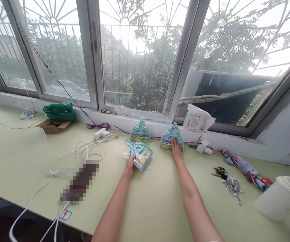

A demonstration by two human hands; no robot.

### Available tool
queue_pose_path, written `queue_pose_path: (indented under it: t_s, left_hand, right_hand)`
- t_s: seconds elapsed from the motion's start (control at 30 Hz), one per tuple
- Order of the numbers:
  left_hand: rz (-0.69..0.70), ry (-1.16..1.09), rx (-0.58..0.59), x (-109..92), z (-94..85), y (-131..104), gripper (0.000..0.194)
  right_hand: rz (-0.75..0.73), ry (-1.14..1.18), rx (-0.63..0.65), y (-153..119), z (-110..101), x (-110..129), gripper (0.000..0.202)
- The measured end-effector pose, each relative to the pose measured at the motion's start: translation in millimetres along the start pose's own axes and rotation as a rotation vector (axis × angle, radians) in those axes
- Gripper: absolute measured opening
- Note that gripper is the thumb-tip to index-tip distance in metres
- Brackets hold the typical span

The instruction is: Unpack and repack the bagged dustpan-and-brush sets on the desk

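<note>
My left hand (129, 166) grips the lower left edge of a packaged dustpan and brush set (143, 156), turquoise with a colourful printed label, tilted above the table. Its thumb lies on the front; the other fingers are mostly hidden. My right hand (176, 152) lies with fingers stretched over the front of a stack of similar dustpan sets (165, 138), which leans upright against the window ledge. Pink and turquoise handles show at the top of that stack. Between the two hands, farther back, another stack of dustpan sets (140, 132) stands against the ledge.
White cables and a power strip (101, 133) spread left beside a blurred-out object (79, 183). A cardboard box (53, 126) with green plastic stands back left. On the right are a white package (196, 118), keys (229, 183), a folded umbrella-like bundle (245, 166) and a white bucket (278, 198).
</note>
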State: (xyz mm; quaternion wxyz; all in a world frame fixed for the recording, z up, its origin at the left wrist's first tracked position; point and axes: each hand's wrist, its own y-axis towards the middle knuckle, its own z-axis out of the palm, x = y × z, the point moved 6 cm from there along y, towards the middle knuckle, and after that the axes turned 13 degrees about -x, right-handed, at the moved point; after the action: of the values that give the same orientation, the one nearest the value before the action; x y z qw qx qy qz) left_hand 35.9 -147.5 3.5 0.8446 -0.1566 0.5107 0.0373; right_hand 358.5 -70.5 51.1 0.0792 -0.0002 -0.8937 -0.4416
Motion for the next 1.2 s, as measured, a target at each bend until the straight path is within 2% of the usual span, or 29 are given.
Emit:
queue_pose_path:
  t_s: [0.13, 0.3, 0.43, 0.6, 0.73, 0.8, 0.93, 1.0, 1.07, 1.13, 1.2]
  left_hand:
    - [0.011, -0.023, -0.064, 2, 1.2, 2, 0.032]
    - [0.045, -0.033, -0.076, -2, 5.7, 2, 0.034]
    - [-0.002, -0.009, -0.13, -3, 4.4, -3, 0.033]
    - [-0.023, 0.013, -0.144, -3, 4.0, -11, 0.03]
    - [-0.029, -0.011, -0.131, 0, 3.5, -10, 0.033]
    - [-0.041, -0.014, -0.118, 2, 4.1, -9, 0.032]
    - [-0.065, 0.016, -0.117, 4, 5.0, -10, 0.032]
    - [-0.07, 0.032, -0.113, 4, 5.2, -9, 0.032]
    - [-0.078, 0.047, -0.106, 5, 5.4, -9, 0.032]
    - [-0.101, 0.054, -0.077, 6, 7.4, -9, 0.032]
    - [-0.125, 0.048, -0.024, 8, 12.3, -10, 0.03]
  right_hand:
    - [0.01, -0.027, -0.046, 12, 14, -9, 0.057]
    - [0.018, -0.005, -0.042, 14, 7, -11, 0.05]
    - [-0.092, -0.029, 0.013, 5, 2, -18, 0.048]
    - [-0.197, -0.149, 0.087, -7, 4, -36, 0.048]
    - [-0.241, -0.214, 0.118, -11, 10, -44, 0.03]
    - [-0.243, -0.222, 0.12, -12, 14, -46, 0.024]
    - [-0.17, -0.188, 0.117, -13, 15, -48, 0.025]
    - [-0.09, -0.128, 0.074, -16, 8, -45, 0.026]
    - [-0.008, -0.02, -0.02, -22, -9, -32, 0.028]
    - [0.039, 0.132, -0.131, -33, -32, -7, 0.031]
    - [0.02, 0.306, -0.171, -49, -55, 32, 0.032]
